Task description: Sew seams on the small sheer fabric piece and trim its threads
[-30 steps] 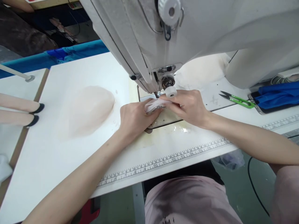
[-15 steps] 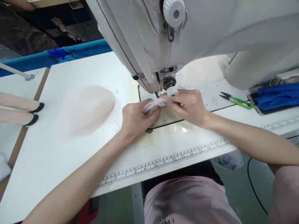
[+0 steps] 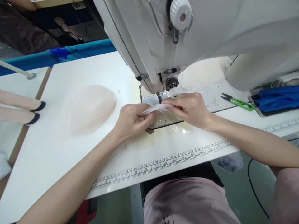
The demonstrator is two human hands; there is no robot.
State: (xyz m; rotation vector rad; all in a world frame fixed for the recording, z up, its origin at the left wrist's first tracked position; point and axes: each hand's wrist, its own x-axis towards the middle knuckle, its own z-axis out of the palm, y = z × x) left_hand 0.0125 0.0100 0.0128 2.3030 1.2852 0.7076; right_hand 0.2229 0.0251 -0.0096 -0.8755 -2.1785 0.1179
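Between my two hands stretches a small piece of thin, whitish sheer fabric, folded into a narrow strip. My left hand pinches its left end between thumb and fingers. At the other end, my right hand is closed on the fabric. Both hands are just in front of the sewing machine's needle area, over the metal bed plate. The sewing machine rises above them. Whether the fabric touches the presser foot I cannot tell.
Pale sheer fabric pieces lie flat on the white table at left; more pale fabric lies behind the needle. Green thread snips and blue cloth are at right. A printed ruler follows the front edge.
My left hand has moved slightly left and towards me, drawing the fabric straighter between the hands. The strip sits a little lower, and more of the needle area shows. The camera view has shifted slightly.
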